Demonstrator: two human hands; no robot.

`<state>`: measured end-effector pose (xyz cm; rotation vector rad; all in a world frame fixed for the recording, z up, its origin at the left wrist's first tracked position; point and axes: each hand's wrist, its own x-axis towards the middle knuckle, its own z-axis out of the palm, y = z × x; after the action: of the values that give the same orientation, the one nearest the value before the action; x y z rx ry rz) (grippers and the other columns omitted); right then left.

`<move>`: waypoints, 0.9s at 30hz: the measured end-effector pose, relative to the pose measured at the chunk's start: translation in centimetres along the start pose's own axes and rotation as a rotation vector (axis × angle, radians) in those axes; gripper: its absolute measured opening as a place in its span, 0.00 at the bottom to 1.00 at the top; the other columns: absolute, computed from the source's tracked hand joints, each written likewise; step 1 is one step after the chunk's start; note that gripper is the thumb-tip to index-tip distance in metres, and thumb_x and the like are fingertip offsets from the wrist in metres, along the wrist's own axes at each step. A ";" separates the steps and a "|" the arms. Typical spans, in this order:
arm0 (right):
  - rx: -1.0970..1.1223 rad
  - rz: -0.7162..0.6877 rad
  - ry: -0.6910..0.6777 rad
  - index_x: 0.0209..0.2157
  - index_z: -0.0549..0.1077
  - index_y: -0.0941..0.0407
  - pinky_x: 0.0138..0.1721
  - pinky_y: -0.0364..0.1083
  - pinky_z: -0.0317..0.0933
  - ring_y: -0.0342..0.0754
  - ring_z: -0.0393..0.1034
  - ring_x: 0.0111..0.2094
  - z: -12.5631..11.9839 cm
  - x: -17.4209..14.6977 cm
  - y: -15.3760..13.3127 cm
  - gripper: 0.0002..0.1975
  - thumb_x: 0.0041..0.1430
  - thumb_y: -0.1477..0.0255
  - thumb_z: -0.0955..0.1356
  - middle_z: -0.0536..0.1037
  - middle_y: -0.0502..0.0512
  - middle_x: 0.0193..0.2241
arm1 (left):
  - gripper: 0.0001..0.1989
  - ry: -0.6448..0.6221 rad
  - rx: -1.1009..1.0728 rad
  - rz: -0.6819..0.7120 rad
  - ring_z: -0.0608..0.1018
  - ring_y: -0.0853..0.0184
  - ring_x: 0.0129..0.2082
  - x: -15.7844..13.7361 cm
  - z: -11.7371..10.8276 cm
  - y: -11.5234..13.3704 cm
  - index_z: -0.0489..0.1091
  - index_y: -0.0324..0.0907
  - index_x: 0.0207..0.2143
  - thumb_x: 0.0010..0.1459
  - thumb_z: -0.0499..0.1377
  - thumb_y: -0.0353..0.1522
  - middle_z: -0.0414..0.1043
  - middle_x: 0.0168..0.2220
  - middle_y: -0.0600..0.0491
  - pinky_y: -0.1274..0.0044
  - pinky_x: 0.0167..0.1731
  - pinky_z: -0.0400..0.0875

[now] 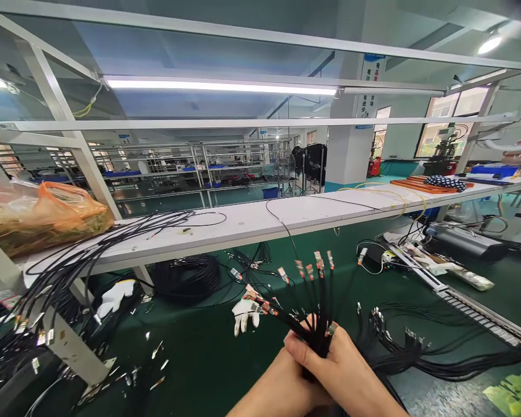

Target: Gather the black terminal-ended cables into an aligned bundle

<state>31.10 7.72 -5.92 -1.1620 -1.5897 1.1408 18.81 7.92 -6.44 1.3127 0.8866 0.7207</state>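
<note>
A: What did the bench hold, left to right?

B: A bag [47, 211] sat at 9 o'clock on the shelf [260, 223]. Loose cables [69, 272] draped below it, near a glove [245, 313] on the green mat [200, 359].

A: State of the hands?

B: The left hand [278, 385] and right hand [347, 376] were both closed around one cable bundle [315, 324], touching each other at 6 o'clock. The terminals [308, 269] fanned upward toward 12 o'clock.

A: Step in hand?

B: Judged: gathering and evening the bundle. The next move would call for a firm grip while aligning the terminal ends.

A: Further right?

B: More cables [417, 353] lay on the mat at 3 o'clock, just beside the right hand.
</note>
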 end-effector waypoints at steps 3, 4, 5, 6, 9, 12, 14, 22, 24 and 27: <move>0.111 0.056 -0.069 0.38 0.76 0.55 0.41 0.49 0.65 0.55 0.73 0.40 -0.2 0.2 1.2 0.14 0.51 0.62 0.73 0.80 0.54 0.36 | 0.13 0.073 0.016 0.041 0.73 0.63 0.31 -0.1 0.0 -1.2 0.76 0.38 0.30 0.37 0.70 0.27 0.72 0.25 0.56 0.77 0.31 0.68; 0.175 0.076 -0.103 0.40 0.76 0.54 0.42 0.48 0.65 0.55 0.73 0.40 -0.5 0.2 1.5 0.19 0.46 0.63 0.76 0.80 0.53 0.36 | 0.12 0.107 0.021 0.043 0.74 0.62 0.32 -0.4 -0.2 -1.5 0.76 0.38 0.28 0.38 0.71 0.30 0.72 0.25 0.55 0.76 0.33 0.68; 0.238 0.081 -0.136 0.42 0.75 0.54 0.43 0.48 0.65 0.55 0.72 0.41 -0.8 0.2 1.8 0.23 0.41 0.64 0.78 0.79 0.53 0.37 | 0.12 0.147 0.025 0.045 0.74 0.61 0.34 -0.9 -0.6 -1.7 0.77 0.38 0.27 0.40 0.71 0.33 0.73 0.26 0.55 0.75 0.35 0.68; 0.287 0.082 -0.158 0.43 0.75 0.53 0.44 0.47 0.64 0.55 0.71 0.43 -1.2 0.2 2.1 0.27 0.37 0.65 0.79 0.78 0.52 0.38 | 0.13 0.214 0.026 0.043 0.74 0.61 0.34 -1.6 -1.2 -1.7 0.77 0.38 0.27 0.42 0.71 0.37 0.74 0.27 0.54 0.75 0.36 0.68; 0.230 0.110 -0.112 0.40 0.76 0.53 0.43 0.45 0.62 0.52 0.67 0.43 -2.1 -0.1 2.6 0.24 0.38 0.63 0.79 0.75 0.51 0.37 | 0.19 0.510 -0.030 0.046 0.69 0.72 0.23 -3.8 -3.3 -0.6 0.78 0.39 0.30 0.50 0.65 0.47 0.75 0.26 0.55 0.79 0.28 0.66; 0.068 0.217 -0.060 0.38 0.77 0.54 0.34 0.44 0.58 0.46 0.63 0.31 -2.2 -0.7 2.9 0.21 0.52 0.51 0.70 0.69 0.49 0.28 | 0.19 0.739 -0.125 0.200 0.69 0.74 0.21 -5.1 -5.2 2.2 0.79 0.41 0.36 0.54 0.63 0.47 0.77 0.27 0.55 0.82 0.22 0.64; 0.059 0.253 -0.169 0.39 0.76 0.55 0.26 0.42 0.52 0.42 0.56 0.24 -1.8 -1.0 2.9 0.26 0.56 0.46 0.65 0.66 0.47 0.24 | 0.17 0.764 -0.125 0.340 0.77 0.68 0.40 -5.1 -5.7 4.3 0.77 0.47 0.43 0.56 0.62 0.46 0.79 0.45 0.54 0.82 0.36 0.70; 0.119 0.231 -0.332 0.37 0.73 0.61 0.23 0.42 0.46 0.39 0.54 0.20 0.1 -1.2 3.4 0.32 0.51 0.44 0.67 0.64 0.44 0.18 | 0.15 0.414 -0.084 0.290 0.77 0.61 0.48 -3.1 -3.4 5.5 0.79 0.46 0.42 0.56 0.63 0.42 0.81 0.44 0.51 0.76 0.49 0.69; 0.148 0.212 -0.304 0.35 0.73 0.61 0.21 0.42 0.44 0.38 0.52 0.18 -0.3 -1.1 3.4 0.33 0.50 0.42 0.67 0.63 0.43 0.17 | 0.15 0.392 -0.090 0.222 0.79 0.62 0.41 -2.9 -3.0 4.6 0.80 0.42 0.38 0.53 0.66 0.42 0.82 0.39 0.49 0.76 0.43 0.70; 0.185 0.219 -0.226 0.33 0.73 0.60 0.17 0.42 0.39 0.36 0.46 0.14 -1.9 -0.7 2.9 0.34 0.49 0.40 0.65 0.63 0.43 0.15 | 0.15 0.417 -0.070 0.200 0.75 0.71 0.26 -2.7 -3.2 3.3 0.78 0.39 0.38 0.53 0.66 0.41 0.80 0.33 0.50 0.80 0.30 0.67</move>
<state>33.68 7.83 -8.32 -1.1358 -1.5096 1.5760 14.83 7.62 -2.89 1.2188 1.0575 1.2015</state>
